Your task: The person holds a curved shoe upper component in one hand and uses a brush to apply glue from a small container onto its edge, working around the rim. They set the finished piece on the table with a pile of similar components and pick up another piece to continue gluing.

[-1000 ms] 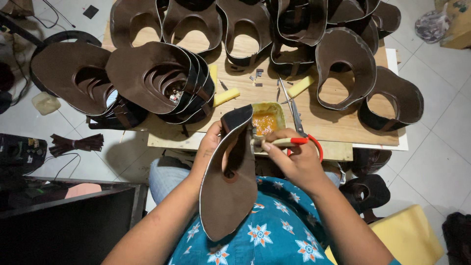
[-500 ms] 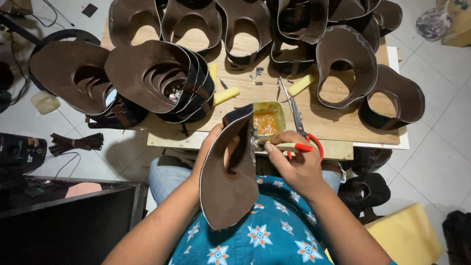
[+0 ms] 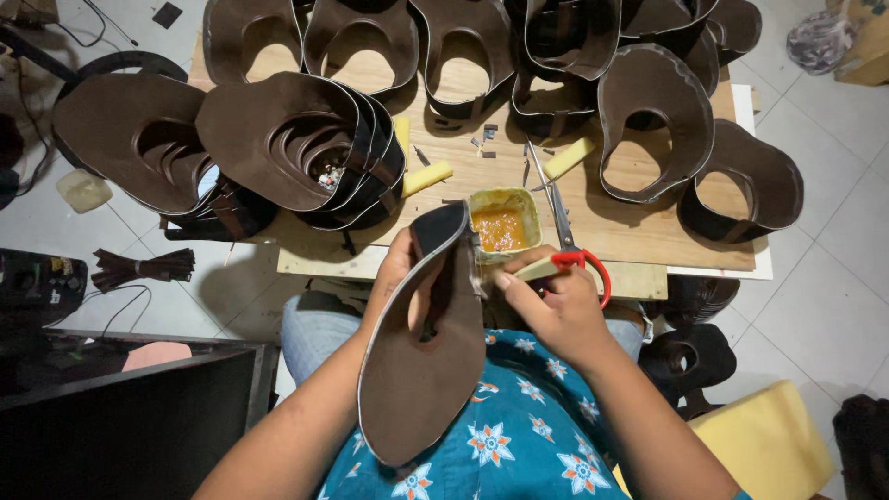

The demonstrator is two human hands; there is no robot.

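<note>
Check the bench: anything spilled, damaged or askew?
Nothing looks spilled. The orange glue sits inside its small tub, though the rim is smeared. Small offcuts lie scattered on the wooden board. The brown pieces are stacked loosely, none visibly torn.

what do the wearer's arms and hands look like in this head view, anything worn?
Both forearms are bare: no sleeves reach them, and there are no gloves on the left hand or right hand. No watch, ring or bracelet shows. The only clothing near them is a teal shirt with a white and orange flower print.
</note>
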